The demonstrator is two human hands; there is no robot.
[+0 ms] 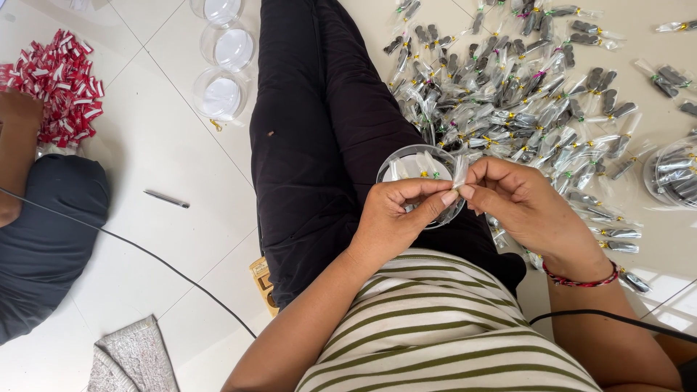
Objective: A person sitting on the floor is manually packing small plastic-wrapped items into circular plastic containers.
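Note:
My left hand [398,213] and my right hand [517,205] meet over my lap, both pinching a small clear plastic packet [459,173] between thumb and fingertips. Just behind the fingers a round clear plastic container [415,164] rests on my black trouser leg [319,131], with a few small packets inside. A red bracelet [581,279] circles my right wrist.
A large heap of small clear packets with dark pieces [523,87] covers the floor at right, beside another round container [671,174]. Three clear lids [221,94] lie upper left, red wrappers [62,83] far left, a pen [167,198], a grey cloth [134,359], another person's leg [43,239].

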